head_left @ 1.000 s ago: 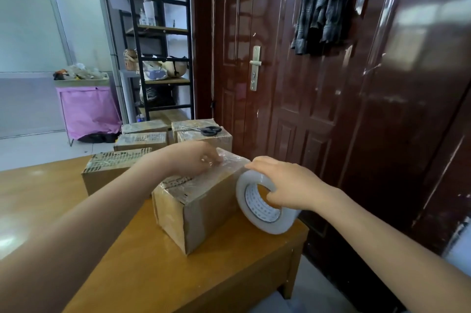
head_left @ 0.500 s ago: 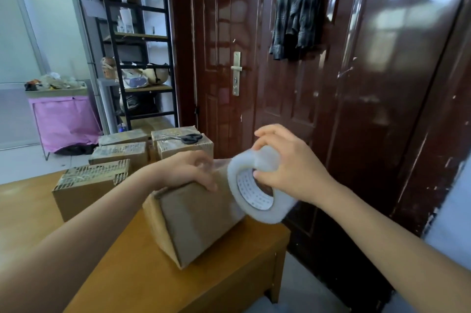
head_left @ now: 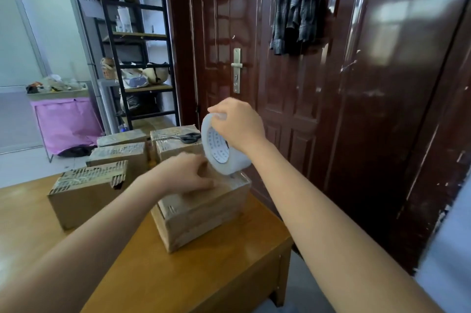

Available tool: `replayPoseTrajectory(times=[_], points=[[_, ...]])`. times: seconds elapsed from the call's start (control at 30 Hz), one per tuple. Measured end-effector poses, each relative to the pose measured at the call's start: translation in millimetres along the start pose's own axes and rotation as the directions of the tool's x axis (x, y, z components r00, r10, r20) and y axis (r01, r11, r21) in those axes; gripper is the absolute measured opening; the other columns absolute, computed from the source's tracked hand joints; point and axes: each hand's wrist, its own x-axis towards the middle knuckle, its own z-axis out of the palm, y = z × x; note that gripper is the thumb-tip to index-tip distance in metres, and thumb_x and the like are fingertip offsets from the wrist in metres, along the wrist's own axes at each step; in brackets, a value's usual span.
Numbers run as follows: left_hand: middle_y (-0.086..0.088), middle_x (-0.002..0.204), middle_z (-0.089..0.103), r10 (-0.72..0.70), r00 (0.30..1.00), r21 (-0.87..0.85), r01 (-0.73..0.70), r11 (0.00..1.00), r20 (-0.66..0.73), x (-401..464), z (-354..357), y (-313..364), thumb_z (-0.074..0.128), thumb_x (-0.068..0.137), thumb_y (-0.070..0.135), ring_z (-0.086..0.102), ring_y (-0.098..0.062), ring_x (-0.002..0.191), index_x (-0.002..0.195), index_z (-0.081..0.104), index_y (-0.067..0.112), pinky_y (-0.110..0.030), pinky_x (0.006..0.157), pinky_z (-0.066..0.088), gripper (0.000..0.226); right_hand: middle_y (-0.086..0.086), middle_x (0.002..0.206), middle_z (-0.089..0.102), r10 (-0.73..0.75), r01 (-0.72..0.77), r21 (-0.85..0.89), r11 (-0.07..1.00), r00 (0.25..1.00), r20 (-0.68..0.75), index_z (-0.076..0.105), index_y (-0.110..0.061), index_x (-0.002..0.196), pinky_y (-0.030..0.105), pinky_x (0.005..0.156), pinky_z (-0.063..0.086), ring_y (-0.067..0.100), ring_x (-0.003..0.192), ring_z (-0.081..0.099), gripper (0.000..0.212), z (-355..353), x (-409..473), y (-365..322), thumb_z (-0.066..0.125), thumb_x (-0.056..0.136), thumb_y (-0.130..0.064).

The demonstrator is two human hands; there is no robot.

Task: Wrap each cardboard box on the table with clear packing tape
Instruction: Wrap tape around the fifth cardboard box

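The left hand (head_left: pixel 187 175) presses flat on the box (head_left: pixel 201 208) at the worktop's right edge; the right hand (head_left: pixel 238 125) grips the tape roll (head_left: pixel 220 149), which should stay taut and low.

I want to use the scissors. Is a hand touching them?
Apart. The head view shows the scissors lying alone on a far box, a clear gap from both hands.

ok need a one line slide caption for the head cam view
Left hand presses down a cardboard box while the right hand holds a clear tape roll above it.
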Motion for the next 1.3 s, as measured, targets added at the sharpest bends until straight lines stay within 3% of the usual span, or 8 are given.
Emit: replayPoseTrajectory(times=[0.13, 0.3, 0.4, 0.53, 0.67, 0.77, 0.9, 1.3], points=[[-0.014, 0.162, -0.006, -0.112, 0.986, 0.167, 0.091, 0.982, 0.126, -3.6, 26.6, 3.2, 0.043, 0.077, 0.081, -0.003, -0.027, 0.15, 0.155, -0.007, 0.012, -0.044, 0.12, 0.002, 0.116, -0.004, 0.15, 0.04, -0.117, 0.111, -0.052, 0.992, 0.986, -0.121, 0.043, -0.021, 0.144, 0.037, 0.093, 0.044, 0.027, 0.118, 0.048, 0.062, 46.7, -32.8, 26.9, 0.059, 0.084, -0.017], [-0.013, 0.162, -0.004, -0.106, 0.992, 0.156, 0.095, 0.983, 0.062, 7.0, 32.1, -0.3, 0.053, 0.085, 0.062, 0.0, -0.027, 0.15, 0.155, -0.005, 0.014, -0.042, 0.121, 0.006, 0.103, -0.003, 0.157, 0.025, -0.056, 0.085, 0.077, 0.993, 0.946, -0.319, 0.032, -0.023, 0.147, 0.018, 0.097, 0.032, 0.021, 0.129, 0.04, 0.074, 78.2, -63.5, 39.1, 0.066, 0.083, -0.012], [-0.014, 0.162, -0.001, -0.102, 0.994, 0.137, 0.097, 0.986, 0.031, 10.1, 36.7, -3.8, 0.054, 0.083, 0.062, 0.0, -0.026, 0.15, 0.155, -0.003, 0.014, -0.043, 0.12, 0.006, 0.104, -0.005, 0.157, 0.022, -0.058, 0.093, 0.097, 0.991, 0.947, -0.315, 0.032, -0.025, 0.147, 0.021, 0.088, 0.043, 0.018, 0.124, 0.043, 0.074, 76.4, -67.9, 38.2, 0.067, 0.083, -0.012], [-0.013, 0.162, 0.003, -0.11, 0.994, 0.111, 0.107, 0.988, 0.023, 10.3, 35.8, -6.5, 0.057, 0.08, 0.064, 0.004, -0.028, 0.149, 0.156, 0.0, 0.017, -0.044, 0.121, 0.008, 0.106, -0.007, 0.159, 0.018, -0.084, 0.092, 0.06, 0.994, 0.988, -0.13, 0.031, -0.027, 0.149, 0.036, 0.086, 0.052, 0.024, 0.121, 0.05, 0.074, 46.1, -69.0, 28.2, 0.066, 0.085, -0.015], [-0.01, 0.162, 0.006, -0.113, 0.993, 0.107, 0.11, 0.988, 0.021, 8.5, 34.8, -6.1, 0.06, 0.076, 0.068, 0.007, -0.029, 0.149, 0.156, 0.003, 0.018, -0.045, 0.12, 0.01, 0.11, -0.014, 0.152, 0.024, -0.123, 0.121, -0.042, 0.992, 0.99, -0.072, 0.034, -0.026, 0.146, 0.017, 0.059, 0.045, 0.018, 0.106, 0.055, 0.073, -1.0, -89.3, 24.0, 0.066, 0.081, -0.018], [-0.009, 0.162, 0.008, -0.107, 0.994, 0.09, 0.105, 0.99, 0.017, 8.9, 32.8, -5.8, 0.062, 0.075, 0.067, 0.009, -0.03, 0.148, 0.156, 0.005, 0.018, -0.045, 0.119, 0.012, 0.11, -0.019, 0.153, 0.018, -0.058, 0.071, -0.156, 0.985, 0.994, 0.088, 0.027, -0.033, 0.149, 0.022, 0.064, 0.049, 0.019, 0.1, 0.059, 0.078, -30.7, -117.5, 20.1, 0.064, 0.081, -0.021], [-0.008, 0.161, 0.013, -0.116, 0.992, 0.067, 0.113, 0.991, 0.042, 10.4, 30.0, -6.1, 0.063, 0.074, 0.068, 0.014, -0.031, 0.146, 0.155, 0.008, 0.017, -0.044, 0.117, 0.015, 0.11, -0.025, 0.153, 0.013, 0.091, 0.077, -0.341, 0.937, 0.888, 0.451, 0.018, -0.042, 0.149, 0.021, 0.067, 0.044, 0.011, 0.098, 0.056, 0.077, -45.0, -160.0, 26.5, 0.058, 0.084, -0.031], [-0.012, 0.154, 0.03, -0.095, 0.995, 0.098, 0.094, 0.991, 0.012, 14.2, 28.7, -6.5, 0.064, 0.072, 0.067, 0.03, -0.036, 0.139, 0.155, 0.005, 0.03, -0.047, 0.109, 0.031, 0.108, -0.012, 0.134, 0.047, 0.144, 0.203, -0.372, 0.906, 0.678, 0.721, 0.038, -0.036, 0.142, 0.035, 0.077, 0.054, 0.015, 0.106, 0.055, 0.072, -49.8, -112.5, 15.1, 0.066, 0.076, -0.032]])
